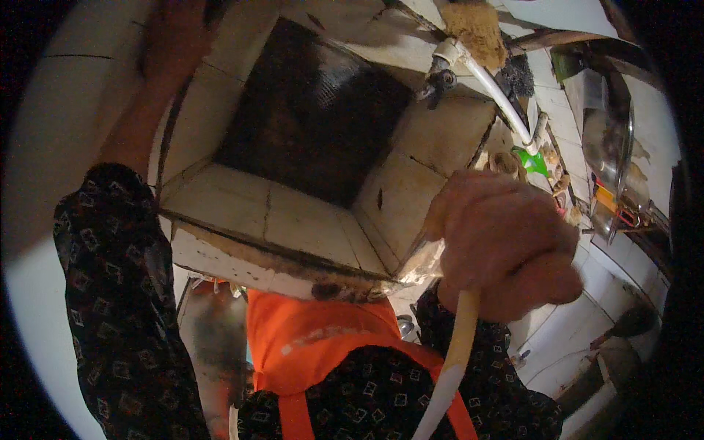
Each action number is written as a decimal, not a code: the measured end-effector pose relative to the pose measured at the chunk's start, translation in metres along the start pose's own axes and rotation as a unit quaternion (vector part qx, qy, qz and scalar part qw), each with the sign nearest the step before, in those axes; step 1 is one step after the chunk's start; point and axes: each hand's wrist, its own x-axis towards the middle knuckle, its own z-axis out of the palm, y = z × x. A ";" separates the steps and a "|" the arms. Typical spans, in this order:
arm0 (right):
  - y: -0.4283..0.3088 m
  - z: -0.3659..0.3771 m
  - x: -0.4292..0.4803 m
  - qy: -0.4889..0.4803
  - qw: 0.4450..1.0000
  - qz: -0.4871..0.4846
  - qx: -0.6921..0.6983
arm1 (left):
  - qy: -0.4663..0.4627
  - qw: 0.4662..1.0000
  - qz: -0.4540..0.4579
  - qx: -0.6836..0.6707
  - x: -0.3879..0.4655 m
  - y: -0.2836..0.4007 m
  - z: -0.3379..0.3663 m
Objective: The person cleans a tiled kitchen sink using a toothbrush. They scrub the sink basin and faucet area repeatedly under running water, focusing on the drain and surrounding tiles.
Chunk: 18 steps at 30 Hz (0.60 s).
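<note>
My right hand [506,242] is closed around a pale stick-like handle [459,346], yellowish near the fist and whiter toward the lower rim of the view. What lies at its other end is out of sight. Below and left of that fist is the rim [275,253] of a tiled basin; the dark bottom [313,121] looks like water with a faint reflection. My left hand [173,33] reaches up along the basin's left side, beside the tiled wall. Its fingers are lost in shadow at the top edge.
A tap [440,80] on a white pipe [498,99] juts over the basin's right corner. Small items and a green piece [531,160] line the ledge beyond. Transparent containers [605,132] stand farther right. An orange apron [324,335] hangs against the basin front.
</note>
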 end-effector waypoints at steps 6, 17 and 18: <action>0.005 0.068 0.010 0.304 0.952 -0.006 0.020 | 0.020 0.999 0.016 0.027 0.003 -0.010 0.007; 0.001 -0.009 0.008 0.080 0.995 0.015 -0.054 | 0.043 0.995 0.034 0.079 -0.001 -0.002 0.009; 0.003 -0.009 0.009 0.066 0.995 0.036 -0.069 | 0.040 0.995 0.032 0.090 -0.004 0.002 0.008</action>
